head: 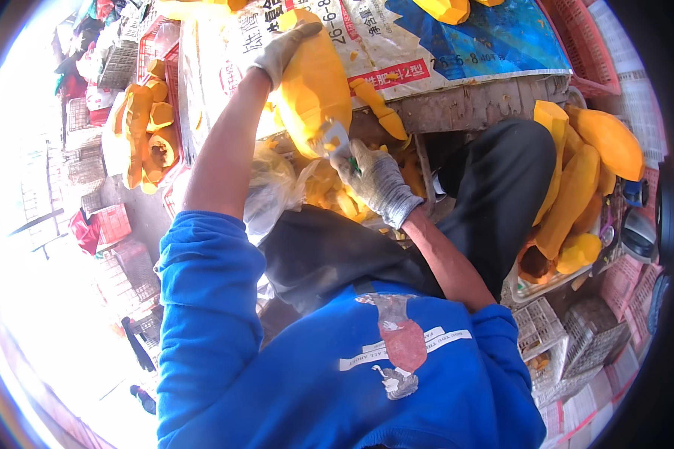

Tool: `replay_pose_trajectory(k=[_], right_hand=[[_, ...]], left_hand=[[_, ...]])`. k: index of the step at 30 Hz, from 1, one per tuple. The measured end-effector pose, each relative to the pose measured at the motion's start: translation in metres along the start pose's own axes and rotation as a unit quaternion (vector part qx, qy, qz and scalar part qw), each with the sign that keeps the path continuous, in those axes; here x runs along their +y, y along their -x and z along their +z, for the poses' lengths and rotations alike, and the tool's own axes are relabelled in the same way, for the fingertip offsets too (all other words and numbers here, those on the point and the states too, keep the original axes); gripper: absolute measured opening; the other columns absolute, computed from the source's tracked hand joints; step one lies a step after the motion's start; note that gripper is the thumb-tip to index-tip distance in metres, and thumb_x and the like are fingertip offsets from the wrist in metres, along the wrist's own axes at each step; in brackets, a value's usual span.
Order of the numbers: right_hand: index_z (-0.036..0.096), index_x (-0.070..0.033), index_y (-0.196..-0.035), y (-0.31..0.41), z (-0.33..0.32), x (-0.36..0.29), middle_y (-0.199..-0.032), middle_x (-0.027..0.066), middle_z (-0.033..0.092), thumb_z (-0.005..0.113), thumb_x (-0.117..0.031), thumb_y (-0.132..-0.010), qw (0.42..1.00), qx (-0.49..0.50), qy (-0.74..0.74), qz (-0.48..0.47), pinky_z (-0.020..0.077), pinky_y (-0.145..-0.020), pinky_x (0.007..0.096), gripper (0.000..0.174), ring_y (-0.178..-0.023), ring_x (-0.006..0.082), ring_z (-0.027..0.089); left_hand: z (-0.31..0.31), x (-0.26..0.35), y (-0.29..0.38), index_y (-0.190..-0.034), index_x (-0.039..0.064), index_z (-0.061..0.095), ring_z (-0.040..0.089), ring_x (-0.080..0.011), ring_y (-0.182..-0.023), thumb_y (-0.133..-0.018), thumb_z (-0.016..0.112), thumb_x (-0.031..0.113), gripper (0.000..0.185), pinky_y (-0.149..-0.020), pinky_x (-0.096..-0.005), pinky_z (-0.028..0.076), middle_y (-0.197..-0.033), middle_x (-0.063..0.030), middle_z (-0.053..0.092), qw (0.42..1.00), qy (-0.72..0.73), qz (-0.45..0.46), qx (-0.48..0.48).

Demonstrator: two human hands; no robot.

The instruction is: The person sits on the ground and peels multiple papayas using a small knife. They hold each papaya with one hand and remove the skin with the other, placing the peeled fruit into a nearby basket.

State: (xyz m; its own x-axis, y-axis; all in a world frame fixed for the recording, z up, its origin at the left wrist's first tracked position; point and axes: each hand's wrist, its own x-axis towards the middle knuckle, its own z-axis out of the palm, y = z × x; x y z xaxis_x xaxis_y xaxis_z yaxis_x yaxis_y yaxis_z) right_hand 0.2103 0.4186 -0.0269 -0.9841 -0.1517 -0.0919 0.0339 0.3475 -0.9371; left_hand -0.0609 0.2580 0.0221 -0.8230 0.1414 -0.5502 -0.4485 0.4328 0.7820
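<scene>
My left hand [283, 49], in a work glove, grips the far end of a large orange pumpkin [314, 84] that is peeled along its visible side. The pumpkin slants towards me over the near edge of a table spread with printed sacks [393, 59]. In my gloved right hand [373, 174] is a peeler [336, 139] with a pale, flat head and a bit of green at the handle. Its head touches the pumpkin's near end, where bits of flesh cling. Part of the handle is hidden by my fingers. Orange peelings [337, 193] lie in a heap below.
Peeled pumpkin pieces fill a crate [175, 106] at left, and longer peeled pumpkins [575, 196] are piled in another at right. A slender orange piece [379, 109] hangs over the table edge [455, 106]. Clear plastic [275, 193] lies by my knee; stacked crates [592, 331] stand at lower right.
</scene>
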Motion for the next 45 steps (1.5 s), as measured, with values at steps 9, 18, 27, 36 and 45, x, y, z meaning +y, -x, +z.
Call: replay_pose_trajectory(k=[9,18,27,36,45], right_hand=[[0.064,-0.005,-0.099,0.021,-0.007,0.029,-0.069,0.0132,0.063,0.062,-0.038,-0.098,0.99,0.018,-0.135,0.036,0.0482,-0.053,0.0366,0.033,-0.057,0.0255,0.062],[0.063,-0.007,-0.085,-0.059,-0.02,-0.042,-0.051,-0.0027,0.049,0.065,-0.044,-0.096,0.913,-0.11,-0.354,0.171,0.0367,-0.037,0.024,0.039,-0.037,0.0063,0.045],[0.064,-0.002,-0.094,-0.079,0.004,-0.065,-0.055,0.002,0.052,0.066,-0.052,-0.091,0.945,-0.073,-0.225,0.227,0.0392,-0.037,0.0273,0.05,-0.04,0.0116,0.048],[0.066,0.004,-0.092,-0.052,0.024,-0.062,-0.075,0.0164,0.064,0.063,-0.05,-0.093,0.934,-0.017,-0.257,0.248,0.0492,-0.069,0.0383,0.054,-0.069,0.0266,0.06],[0.062,-0.004,-0.096,-0.02,0.025,-0.058,-0.056,0.0002,0.051,0.063,-0.044,-0.097,0.888,-0.06,-0.342,0.302,0.0379,-0.033,0.0267,0.04,-0.037,0.0088,0.046]], left_hand=[[-0.004,0.007,0.035,-0.144,0.006,0.052,0.045,-0.0158,-0.137,-0.107,0.041,0.021,0.041,-0.117,-0.0288,0.031,-0.149,-0.0063,0.051,0.998,0.07,0.006,-0.008],[-0.038,-0.008,0.008,-0.15,0.006,0.044,0.048,-0.0182,-0.135,-0.107,0.041,0.03,0.049,-0.114,-0.0303,0.035,-0.145,-0.0108,0.054,0.987,-0.111,0.067,-0.096],[-0.017,-0.007,0.002,-0.119,0.004,0.068,0.066,-0.015,-0.094,-0.095,0.066,0.039,0.042,-0.085,-0.0311,0.052,-0.106,-0.007,0.071,0.979,-0.19,0.072,0.014],[-0.022,-0.023,-0.019,-0.116,0.003,0.068,0.066,-0.0128,-0.086,-0.094,0.067,0.041,0.044,-0.079,-0.0287,0.053,-0.101,-0.0051,0.072,0.986,-0.135,0.094,-0.009],[-0.017,-0.013,-0.015,-0.119,0.001,0.065,0.068,-0.0158,-0.083,-0.093,0.068,0.042,0.049,-0.075,-0.0308,0.055,-0.105,-0.007,0.072,0.975,-0.201,0.09,0.002]])
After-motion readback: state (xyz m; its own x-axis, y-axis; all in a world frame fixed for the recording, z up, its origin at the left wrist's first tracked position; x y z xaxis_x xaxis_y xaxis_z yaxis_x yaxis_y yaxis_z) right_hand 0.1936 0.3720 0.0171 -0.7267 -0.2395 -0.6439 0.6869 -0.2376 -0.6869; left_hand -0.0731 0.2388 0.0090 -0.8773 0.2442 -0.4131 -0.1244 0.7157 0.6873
